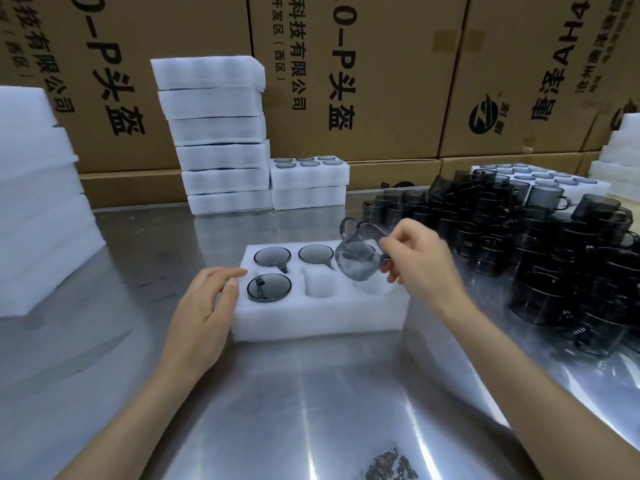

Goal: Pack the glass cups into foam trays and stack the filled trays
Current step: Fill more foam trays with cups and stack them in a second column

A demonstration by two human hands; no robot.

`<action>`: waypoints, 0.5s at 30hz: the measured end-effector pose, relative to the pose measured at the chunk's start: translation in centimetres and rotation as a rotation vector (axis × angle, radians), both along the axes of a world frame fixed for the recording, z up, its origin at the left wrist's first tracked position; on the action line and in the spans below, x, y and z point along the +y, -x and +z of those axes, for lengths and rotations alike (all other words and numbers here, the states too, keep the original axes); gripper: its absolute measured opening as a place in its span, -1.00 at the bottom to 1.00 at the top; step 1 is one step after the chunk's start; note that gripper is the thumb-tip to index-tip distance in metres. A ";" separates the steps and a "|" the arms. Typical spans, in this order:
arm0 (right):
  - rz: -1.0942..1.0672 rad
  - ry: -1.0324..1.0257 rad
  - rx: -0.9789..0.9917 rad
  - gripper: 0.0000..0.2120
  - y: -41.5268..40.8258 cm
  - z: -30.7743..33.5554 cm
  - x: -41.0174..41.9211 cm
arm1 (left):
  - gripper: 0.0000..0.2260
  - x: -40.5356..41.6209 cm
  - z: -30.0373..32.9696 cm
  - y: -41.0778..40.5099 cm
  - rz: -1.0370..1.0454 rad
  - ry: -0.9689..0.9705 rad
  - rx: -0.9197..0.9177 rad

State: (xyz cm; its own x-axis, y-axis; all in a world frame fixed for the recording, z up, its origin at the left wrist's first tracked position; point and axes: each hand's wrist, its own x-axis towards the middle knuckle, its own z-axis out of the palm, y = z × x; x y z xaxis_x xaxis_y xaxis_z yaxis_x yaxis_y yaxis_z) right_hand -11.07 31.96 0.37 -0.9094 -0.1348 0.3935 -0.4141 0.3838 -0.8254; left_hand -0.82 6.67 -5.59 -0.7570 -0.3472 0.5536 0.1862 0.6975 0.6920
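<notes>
At frame centre, your right hand (420, 256) pinches a tilted smoky glass cup (360, 258) over the foam tray (318, 315), which holds three cups. Your left hand (204, 306) rests at the tray's left edge, fingers relaxed apart. Behind, cardboard boxes (363, 74) read "头盔".

Both forearms reach forward, the left hand (204, 308) flat with fingers relaxed and spread, the right hand (420, 258) raised, its fingers curled in a pinching grip.

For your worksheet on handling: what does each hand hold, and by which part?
The right hand holds a glass cup, seemingly by its handle side. The left hand holds nothing.
</notes>
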 end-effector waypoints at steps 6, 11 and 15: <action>0.091 -0.136 0.066 -0.81 -0.9 -0.2 -2.8 | -0.72 0.0 0.0 0.1 -0.003 -0.004 -0.001; 0.099 -0.270 0.103 -0.75 -0.7 -0.1 -3.6 | -0.71 -0.1 0.0 0.1 -0.003 -0.015 -0.010; 0.149 -0.409 0.097 -0.73 -0.4 0.2 -4.1 | -0.72 -0.1 0.1 0.0 0.003 -0.011 -0.021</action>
State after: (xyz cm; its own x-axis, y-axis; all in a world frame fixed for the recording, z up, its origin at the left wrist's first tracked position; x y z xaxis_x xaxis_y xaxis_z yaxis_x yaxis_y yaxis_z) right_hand -10.63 27.86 0.52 -0.8295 -0.4244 0.3630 -0.5579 0.6010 -0.5723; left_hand -0.87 6.60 -5.49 -0.7675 -0.3551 0.5337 0.1695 0.6906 0.7031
